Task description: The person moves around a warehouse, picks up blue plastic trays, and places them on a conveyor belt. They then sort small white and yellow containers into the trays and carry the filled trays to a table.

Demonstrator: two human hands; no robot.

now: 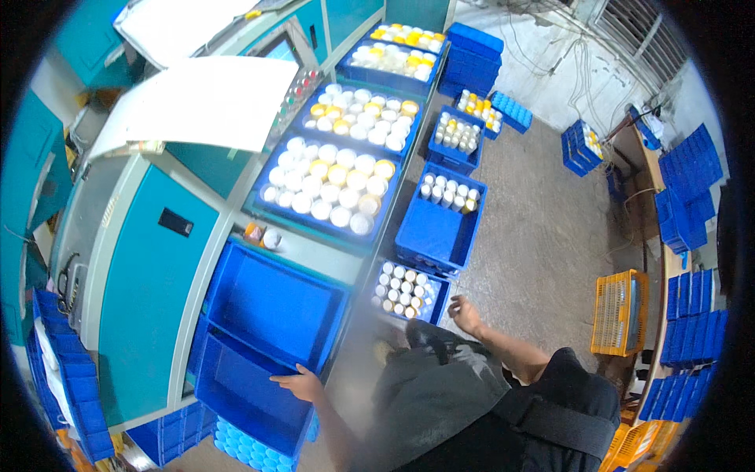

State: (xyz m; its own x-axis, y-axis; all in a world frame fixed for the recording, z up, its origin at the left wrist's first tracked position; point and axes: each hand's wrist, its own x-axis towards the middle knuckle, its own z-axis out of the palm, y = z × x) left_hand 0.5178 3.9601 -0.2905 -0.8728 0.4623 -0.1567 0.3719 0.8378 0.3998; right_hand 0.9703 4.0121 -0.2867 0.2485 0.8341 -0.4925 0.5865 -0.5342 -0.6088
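Note:
My left hand (301, 385) reaches over the right rim of an empty blue crate (244, 389), its index finger and thumb stretched out. Whether it bears on the rim I cannot make out. Just beyond that crate, on the bench, lies another empty blue crate (275, 303). My right hand (465, 314) hangs at my side with loosely bent fingers apart and nothing in them. Next to it stands a blue crate of white-capped bottles (445, 302). Farther off is a larger blue crate (436, 226), with bottles along its far end and its blue bottom showing nearer me.
Blue trays of white- and yellow-lidded jars (330, 185) line the bench beside a teal machine (149, 291). A small orange-labelled bottle (253, 232) stands near them. On the right are a yellow crate (620, 313) and stacked blue bins (692, 315). Light-blue trays (244, 447) lie below.

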